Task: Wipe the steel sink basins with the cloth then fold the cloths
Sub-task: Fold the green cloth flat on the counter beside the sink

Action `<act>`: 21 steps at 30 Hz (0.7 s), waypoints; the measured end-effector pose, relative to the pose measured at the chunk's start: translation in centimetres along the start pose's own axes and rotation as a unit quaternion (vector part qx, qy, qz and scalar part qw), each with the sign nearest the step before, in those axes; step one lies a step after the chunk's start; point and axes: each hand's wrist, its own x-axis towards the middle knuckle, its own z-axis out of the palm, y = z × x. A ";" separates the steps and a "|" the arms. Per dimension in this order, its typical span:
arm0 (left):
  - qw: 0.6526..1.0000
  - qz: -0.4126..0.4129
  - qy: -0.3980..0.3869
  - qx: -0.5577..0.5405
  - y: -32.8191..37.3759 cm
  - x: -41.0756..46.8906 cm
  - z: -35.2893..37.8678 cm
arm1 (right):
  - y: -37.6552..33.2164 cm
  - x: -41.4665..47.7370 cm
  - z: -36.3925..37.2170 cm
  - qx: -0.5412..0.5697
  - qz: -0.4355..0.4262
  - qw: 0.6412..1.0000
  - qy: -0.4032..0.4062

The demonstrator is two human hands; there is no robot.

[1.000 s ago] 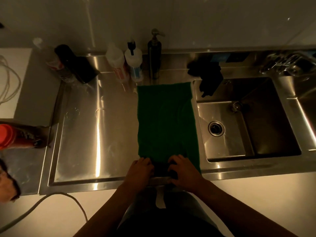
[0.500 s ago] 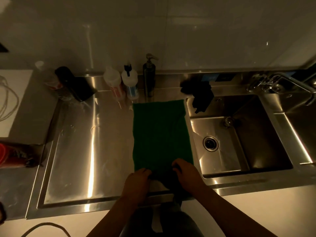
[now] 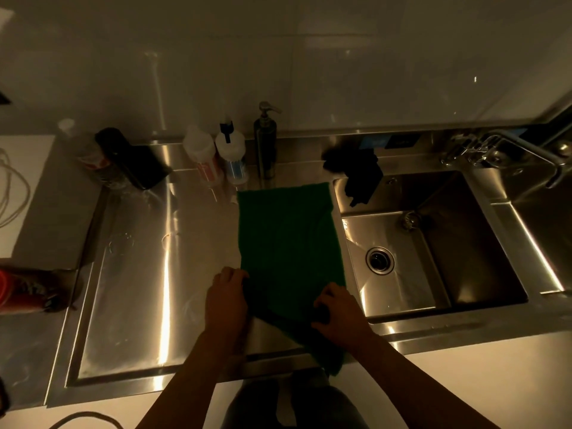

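A green cloth [image 3: 288, 236] lies spread flat on the steel drainboard [image 3: 148, 261], just left of the sink basin [image 3: 433, 243]. Its near end hangs over the counter's front edge. My left hand [image 3: 227, 294] grips the cloth's near-left edge. My right hand [image 3: 339, 311] grips its near-right edge, where the fabric bunches. A dark cloth [image 3: 359, 171] is draped over the basin's far-left rim. A second basin [image 3: 544, 224] shows partly at the right edge.
Two white squeeze bottles [image 3: 216, 153] and a steel soap pump [image 3: 265, 140] stand at the back of the drainboard. A black object [image 3: 130, 159] lies at back left. A faucet [image 3: 501, 150] sits behind the basins. A red item [image 3: 21, 291] lies at far left.
My hands have moved apart along the green cloth's near edge, the left one further left and up. The view has tilted upward, showing more wall.
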 end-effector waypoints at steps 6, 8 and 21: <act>0.981 0.137 -0.134 0.012 0.0 -1.2 1.3 | 0.6 -2.0 1.3 -0.001 -0.037 0.998 -0.045; 0.971 0.151 -0.185 0.027 0.0 -1.9 2.0 | 0.6 -2.6 2.1 -0.019 -0.042 0.996 -0.077; 0.994 0.025 -0.056 -0.091 1.7 -0.3 1.5 | 1.6 -1.2 -0.3 0.114 0.108 0.987 0.032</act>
